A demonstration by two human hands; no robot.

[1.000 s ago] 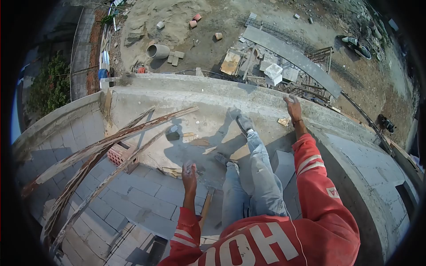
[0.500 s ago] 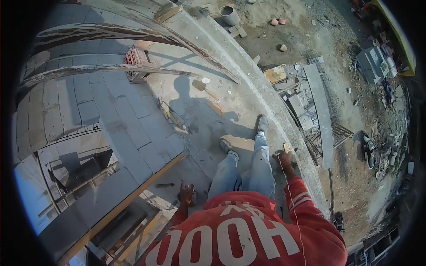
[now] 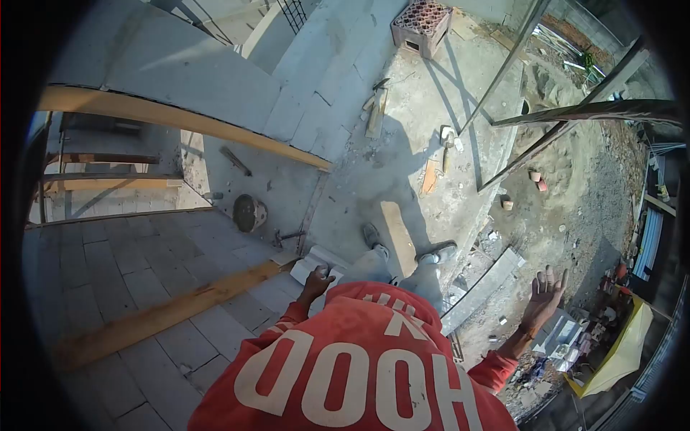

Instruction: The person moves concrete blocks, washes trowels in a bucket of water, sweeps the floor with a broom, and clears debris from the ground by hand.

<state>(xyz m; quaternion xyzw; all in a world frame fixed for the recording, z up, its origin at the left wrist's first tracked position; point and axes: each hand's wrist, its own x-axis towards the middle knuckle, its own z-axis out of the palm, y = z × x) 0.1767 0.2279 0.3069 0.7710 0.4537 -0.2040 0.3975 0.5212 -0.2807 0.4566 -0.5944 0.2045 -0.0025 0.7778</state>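
My left hand (image 3: 316, 281) is low beside my body, its fingers curled around something small and greyish that I cannot make out. It is next to a pale grey block (image 3: 313, 260) by the brick wall. My right hand (image 3: 548, 293) reaches out to the right, palm up with fingers spread, holding nothing. Between my shoes lies a tan board (image 3: 399, 237). A hammer (image 3: 290, 235) and a mortar-stained bucket (image 3: 249, 213) are on the floor to the left. Ahead are a long-handled tool (image 3: 445, 152) and an orange-tan wooden piece (image 3: 430, 176).
Block walls (image 3: 169, 294) with timber planks (image 3: 180, 309) border the left. A reddish perforated crate-like block (image 3: 422, 29) stands ahead. Slanting poles (image 3: 528, 154) cross at the right, beside the slab edge. Rubble ground and a yellow sheet (image 3: 618, 345) lie below.
My view and body have turned left. My right hand, earlier closed near a small tan piece with a white cord, is now spread and further out. The cord is out of sight.
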